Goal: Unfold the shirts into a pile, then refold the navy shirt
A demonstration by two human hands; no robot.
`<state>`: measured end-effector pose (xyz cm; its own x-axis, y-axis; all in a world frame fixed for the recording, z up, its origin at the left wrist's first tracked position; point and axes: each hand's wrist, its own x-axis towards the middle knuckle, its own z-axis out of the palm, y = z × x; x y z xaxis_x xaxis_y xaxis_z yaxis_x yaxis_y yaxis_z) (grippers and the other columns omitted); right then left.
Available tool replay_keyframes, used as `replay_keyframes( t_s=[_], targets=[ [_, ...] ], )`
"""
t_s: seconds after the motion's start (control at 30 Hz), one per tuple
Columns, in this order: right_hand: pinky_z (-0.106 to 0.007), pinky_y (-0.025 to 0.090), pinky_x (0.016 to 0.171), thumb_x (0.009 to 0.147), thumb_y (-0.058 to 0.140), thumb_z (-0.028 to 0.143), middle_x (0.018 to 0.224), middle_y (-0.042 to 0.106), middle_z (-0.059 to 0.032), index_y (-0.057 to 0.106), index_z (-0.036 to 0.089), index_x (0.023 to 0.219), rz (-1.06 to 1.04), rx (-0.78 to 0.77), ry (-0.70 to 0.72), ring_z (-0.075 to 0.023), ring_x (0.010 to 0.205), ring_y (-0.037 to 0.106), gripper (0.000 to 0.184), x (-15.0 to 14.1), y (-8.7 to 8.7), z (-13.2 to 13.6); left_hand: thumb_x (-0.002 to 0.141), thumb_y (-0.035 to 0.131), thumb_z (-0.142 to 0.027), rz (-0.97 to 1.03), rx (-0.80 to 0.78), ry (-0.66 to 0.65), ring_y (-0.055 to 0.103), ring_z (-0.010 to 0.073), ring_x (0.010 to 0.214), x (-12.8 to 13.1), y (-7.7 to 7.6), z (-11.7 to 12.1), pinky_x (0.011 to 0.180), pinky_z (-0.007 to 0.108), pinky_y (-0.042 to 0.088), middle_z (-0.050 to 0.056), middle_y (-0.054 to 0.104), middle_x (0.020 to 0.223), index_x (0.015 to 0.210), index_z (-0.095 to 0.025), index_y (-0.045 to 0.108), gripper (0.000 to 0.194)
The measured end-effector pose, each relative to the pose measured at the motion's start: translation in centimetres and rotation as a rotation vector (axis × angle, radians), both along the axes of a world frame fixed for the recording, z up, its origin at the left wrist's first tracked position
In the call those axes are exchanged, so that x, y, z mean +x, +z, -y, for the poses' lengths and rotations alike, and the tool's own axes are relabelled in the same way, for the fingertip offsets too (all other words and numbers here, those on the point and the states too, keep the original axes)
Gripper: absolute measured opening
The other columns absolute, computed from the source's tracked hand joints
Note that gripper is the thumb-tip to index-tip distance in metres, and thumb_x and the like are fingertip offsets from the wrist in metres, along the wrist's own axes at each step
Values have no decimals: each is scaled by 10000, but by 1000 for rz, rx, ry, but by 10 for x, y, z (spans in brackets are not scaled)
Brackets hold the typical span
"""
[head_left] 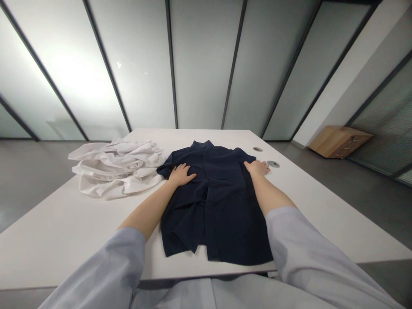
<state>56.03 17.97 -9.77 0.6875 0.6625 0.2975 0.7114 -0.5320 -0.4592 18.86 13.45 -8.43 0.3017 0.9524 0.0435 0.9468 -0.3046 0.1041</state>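
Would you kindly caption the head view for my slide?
Left hand and right hand touch a navy shirt beside crumpled white cloth.

Frosted-glass panels, a desk with cable grommets and a wooden cabinet suggest an office.

I log remotely: shirt on table; cloth pile to its left; partition behind table; cabinet off right.

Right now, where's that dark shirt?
In the head view, the dark shirt lies on the table under the left hand and right thumb, white cloth on its left.
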Motion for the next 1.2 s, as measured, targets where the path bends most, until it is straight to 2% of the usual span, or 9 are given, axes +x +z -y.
replay_keyframes(
  t_s=[0.23,0.4,0.53,0.67,0.8,0.9,1.0,1.1,1.2],
  targets=[
    [-497,390,972,802,540,302,1203,604,-230,619,81,1188,-93,-125,122,-389,1167,518,451,-1,12,-1,899,328,-639,-1,14,-3,298,286,1417,-1,-1,0,1134,472,240,134,332,1542,1437,-191,417,706],
    [-387,431,955,862,391,230,1219,620,-185,520,86,1295,-218,75,191,-309,1142,564,473,-7,33,-5,898,340,-635,0,7,8,300,280,1417,-1,-1,0,1141,457,236,138,324,1545,1445,-175,409,718],
    [-384,422,960,882,357,223,1217,631,-146,501,144,1317,-69,161,311,-294,1148,555,465,-33,47,-3,899,340,-633,2,8,5,311,288,1411,-1,-1,0,1139,460,239,128,328,1545,1442,-185,413,708],
    [-357,442,903,886,467,291,1139,668,-110,593,206,1202,184,-22,606,-283,1066,593,350,-71,49,8,907,330,-629,-5,7,-6,300,294,1415,-1,-1,0,1137,470,243,144,328,1542,1446,-159,407,719],
    [-345,452,875,926,454,464,1058,699,-96,668,217,1071,255,-252,835,-268,998,630,357,-92,41,13,910,333,-627,-17,4,4,296,287,1418,-1,-2,-1,1140,467,238,138,327,1544,1451,-172,402,711],
    [-392,390,994,971,342,465,1285,610,-116,617,208,1226,265,-225,776,-284,1189,544,454,-92,30,11,907,344,-626,-12,10,6,301,288,1416,-1,-2,-1,1142,459,235,127,329,1544,1451,-185,408,702],
    [-499,248,1103,952,318,559,1522,359,-131,442,194,1435,239,-359,674,-349,1383,315,618,-85,18,9,907,347,-620,-1,8,1,290,289,1420,0,-2,-1,1143,469,228,130,326,1545,1450,-177,407,703],
    [-568,146,1123,925,238,657,1585,211,-120,327,207,1505,172,-476,603,-388,1425,192,740,-78,11,9,906,346,-622,9,-1,-2,276,292,1426,0,-2,0,1142,484,220,132,325,1545,1451,-179,405,705],
    [-581,115,1124,921,184,669,1588,194,-135,299,200,1516,152,-482,565,-393,1428,177,766,-73,9,8,905,350,-621,15,-2,-11,274,303,1426,0,-1,0,1137,500,220,137,322,1545,1449,-178,407,704]
  ],
)
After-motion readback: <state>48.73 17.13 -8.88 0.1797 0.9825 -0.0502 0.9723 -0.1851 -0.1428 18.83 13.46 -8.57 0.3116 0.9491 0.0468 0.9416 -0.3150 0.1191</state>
